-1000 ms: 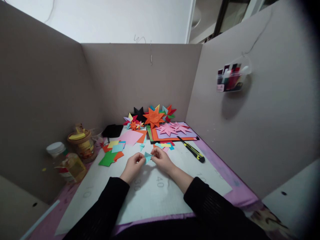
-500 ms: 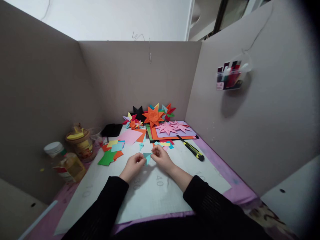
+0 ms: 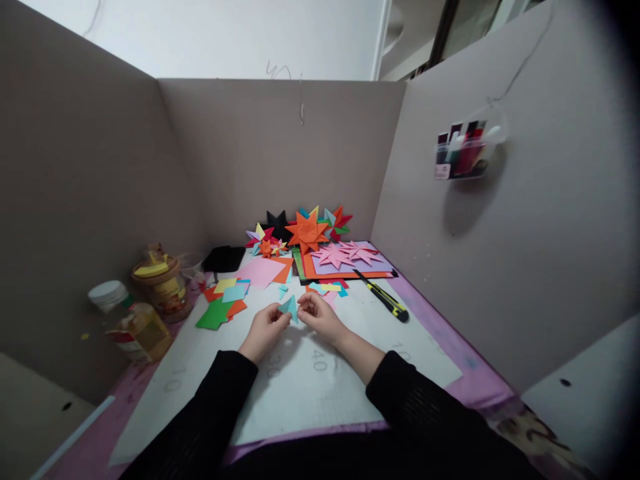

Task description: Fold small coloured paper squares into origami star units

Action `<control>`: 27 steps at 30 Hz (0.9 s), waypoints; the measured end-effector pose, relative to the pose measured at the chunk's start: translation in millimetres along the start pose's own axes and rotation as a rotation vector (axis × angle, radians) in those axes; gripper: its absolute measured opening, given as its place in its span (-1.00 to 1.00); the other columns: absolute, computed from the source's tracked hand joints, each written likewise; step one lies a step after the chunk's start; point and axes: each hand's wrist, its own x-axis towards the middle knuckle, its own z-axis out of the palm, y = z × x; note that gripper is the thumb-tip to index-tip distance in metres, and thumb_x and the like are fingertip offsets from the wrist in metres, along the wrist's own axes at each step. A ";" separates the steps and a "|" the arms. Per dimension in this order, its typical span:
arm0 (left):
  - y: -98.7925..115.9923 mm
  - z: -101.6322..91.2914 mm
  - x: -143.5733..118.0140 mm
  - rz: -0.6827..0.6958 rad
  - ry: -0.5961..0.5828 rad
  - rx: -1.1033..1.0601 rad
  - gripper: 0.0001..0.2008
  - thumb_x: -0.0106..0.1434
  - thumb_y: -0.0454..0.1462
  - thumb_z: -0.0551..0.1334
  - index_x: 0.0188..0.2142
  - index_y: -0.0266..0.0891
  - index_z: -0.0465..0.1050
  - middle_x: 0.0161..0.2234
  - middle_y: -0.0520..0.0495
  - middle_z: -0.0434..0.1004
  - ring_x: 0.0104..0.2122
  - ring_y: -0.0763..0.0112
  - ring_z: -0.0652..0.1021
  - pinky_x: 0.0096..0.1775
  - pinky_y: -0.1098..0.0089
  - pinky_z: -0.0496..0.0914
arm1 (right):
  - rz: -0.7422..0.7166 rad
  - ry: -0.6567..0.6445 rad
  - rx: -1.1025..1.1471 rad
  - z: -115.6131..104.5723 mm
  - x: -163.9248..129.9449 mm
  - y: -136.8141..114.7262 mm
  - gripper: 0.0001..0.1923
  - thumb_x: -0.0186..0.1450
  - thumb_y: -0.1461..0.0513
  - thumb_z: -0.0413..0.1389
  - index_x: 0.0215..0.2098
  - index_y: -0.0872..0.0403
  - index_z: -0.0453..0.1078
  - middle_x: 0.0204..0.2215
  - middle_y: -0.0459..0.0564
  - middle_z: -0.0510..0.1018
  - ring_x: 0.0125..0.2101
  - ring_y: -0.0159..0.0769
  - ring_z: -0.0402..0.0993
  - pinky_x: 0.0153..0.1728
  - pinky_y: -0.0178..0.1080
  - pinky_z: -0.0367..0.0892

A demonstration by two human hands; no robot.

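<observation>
Between my two hands is a small light-blue piece of folded paper (image 3: 289, 307), pointed at the top. My left hand (image 3: 267, 329) pinches its left side between thumb and fingers. At the paper's right edge, my right hand (image 3: 320, 316) has its fingertips drawn together on it; the exact contact is small and partly hidden. Just beyond lies another small light-blue folded piece (image 3: 283, 291) on the white sheet (image 3: 300, 413).
Coloured paper squares (image 3: 216, 313) lie left, near a capped bottle (image 3: 143, 330) and a lidded jar (image 3: 167, 290). A yellow-black utility knife (image 3: 383, 298) rests right. Folded paper stars (image 3: 307, 231) stand at the back. Grey panels (image 3: 280, 147) enclose the table.
The light-blue paper has turned and now points upward instead of hanging down between the hands. My right hand has shifted slightly left.
</observation>
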 end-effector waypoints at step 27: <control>-3.2 3.2 1.2 -0.001 0.000 -0.158 -0.76 0.04 -0.20 0.21 -0.29 -0.26 0.34 -0.35 -0.01 0.45 -0.43 0.42 0.49 -0.36 0.42 0.34 | 0.059 -0.005 -0.226 -0.1 -0.1 -6.6 -0.90 0.07 0.29 0.05 -0.59 0.10 0.24 -0.66 -0.19 0.31 -0.60 -0.46 0.22 -0.55 -0.39 0.13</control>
